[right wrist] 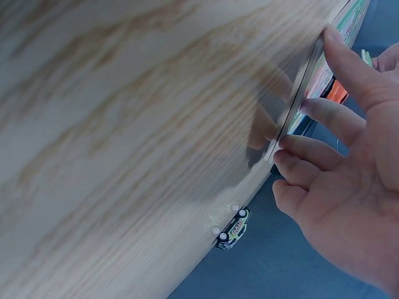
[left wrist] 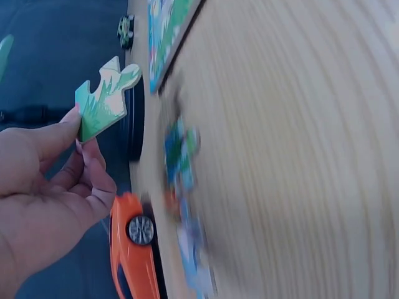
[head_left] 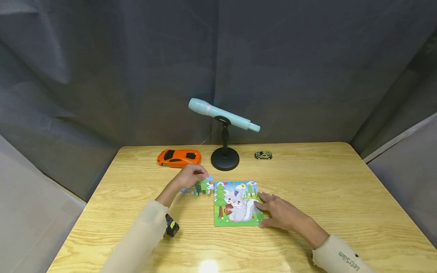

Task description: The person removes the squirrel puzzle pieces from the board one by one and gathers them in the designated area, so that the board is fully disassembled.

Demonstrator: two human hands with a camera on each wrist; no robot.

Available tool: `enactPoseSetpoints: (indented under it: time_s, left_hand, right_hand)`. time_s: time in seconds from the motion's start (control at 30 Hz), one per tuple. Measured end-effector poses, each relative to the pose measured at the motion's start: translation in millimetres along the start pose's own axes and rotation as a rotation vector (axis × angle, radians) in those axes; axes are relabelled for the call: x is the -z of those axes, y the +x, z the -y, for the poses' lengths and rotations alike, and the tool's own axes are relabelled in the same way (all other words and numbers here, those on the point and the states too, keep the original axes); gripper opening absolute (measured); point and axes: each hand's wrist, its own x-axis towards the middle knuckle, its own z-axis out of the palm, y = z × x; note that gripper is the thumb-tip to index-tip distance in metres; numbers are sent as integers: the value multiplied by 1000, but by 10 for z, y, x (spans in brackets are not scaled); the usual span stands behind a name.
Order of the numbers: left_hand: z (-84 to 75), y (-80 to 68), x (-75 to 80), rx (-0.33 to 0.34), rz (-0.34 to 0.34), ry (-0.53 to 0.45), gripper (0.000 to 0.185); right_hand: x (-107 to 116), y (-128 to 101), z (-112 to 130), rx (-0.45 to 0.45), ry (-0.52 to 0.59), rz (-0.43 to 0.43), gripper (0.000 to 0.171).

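Left grip (head_left: pixel 191 175) with puzzle piece (left wrist: pixel 103 103) in pinch, right grip (head_left: pixel 280 212) relaxed against squirrel puzzle (head_left: pixel 235 204).

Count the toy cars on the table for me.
2. In the head view, the orange car is left of the microphone stand; the small patterned car is right of it. No others show.

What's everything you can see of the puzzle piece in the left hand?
The puzzle piece is flat, printed in green and white, with a rounded knob and a curved notch; it looks like thick card or thin wood. The left hand pinches it by its green edge, off the table, near loose pieces and just left of the squirrel puzzle. Its exact tilt is unclear.
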Motion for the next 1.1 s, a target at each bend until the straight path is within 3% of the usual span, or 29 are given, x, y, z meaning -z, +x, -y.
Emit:
enactPoseSetpoints:
  time_s: [0.27,0.57,0.8,1.1]
  left_hand:
    - [271,-179,359,47,-26,6,10]
    - [528,-340,674,122,-6,66,12]
    - [701,-418,798,165,50,85,12]
    - [813,-442,837,206,100,135,13]
  right_hand:
    - [18,6,-6,11,-3,-2,68]
    - [29,8,-3,14,2,2,68]
    - [24,7,0,10,0,6,68]
    - [3,7,4,6,-7,4,67]
